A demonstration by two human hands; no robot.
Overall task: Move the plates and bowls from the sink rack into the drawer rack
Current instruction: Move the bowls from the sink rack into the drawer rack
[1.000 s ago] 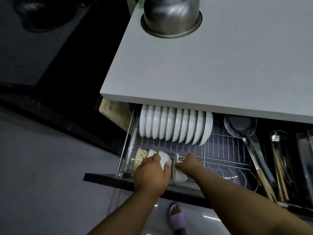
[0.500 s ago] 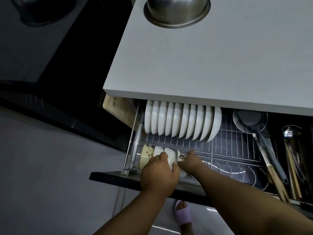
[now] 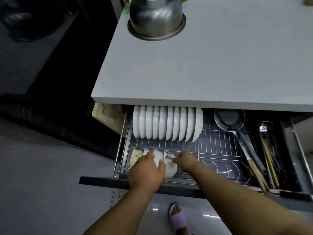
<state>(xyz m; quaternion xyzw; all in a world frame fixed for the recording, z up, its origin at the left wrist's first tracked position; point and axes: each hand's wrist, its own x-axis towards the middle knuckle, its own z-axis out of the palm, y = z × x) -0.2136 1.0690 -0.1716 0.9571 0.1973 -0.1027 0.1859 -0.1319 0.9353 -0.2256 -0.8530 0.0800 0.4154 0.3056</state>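
The wire drawer rack [image 3: 218, 146] is pulled out under the grey countertop. Several white plates [image 3: 166, 123] stand on edge in its back row. In the front row, bowls lie on their sides: a cream bowl with a cartoon print [image 3: 135, 156] at the far left, a plain white bowl [image 3: 158, 156], then a white bowl with a cat picture [image 3: 169, 162]. My left hand [image 3: 146, 173] grips the plain white bowl from above. My right hand [image 3: 185, 161] pinches the rim of the cat bowl from the right. The sink rack is out of view.
An upturned steel bowl [image 3: 156, 16] sits on the grey countertop [image 3: 220, 65]. A dark ladle [image 3: 245, 133] and utensils lie in the drawer's right compartments. A wooden board [image 3: 108, 116] stands left of the drawer. My foot in a purple slipper [image 3: 177, 216] is below the drawer front.
Both hands have stayed on the bowls in the front row. The bowls have been pushed closer together toward the left. The camera has shifted slightly.
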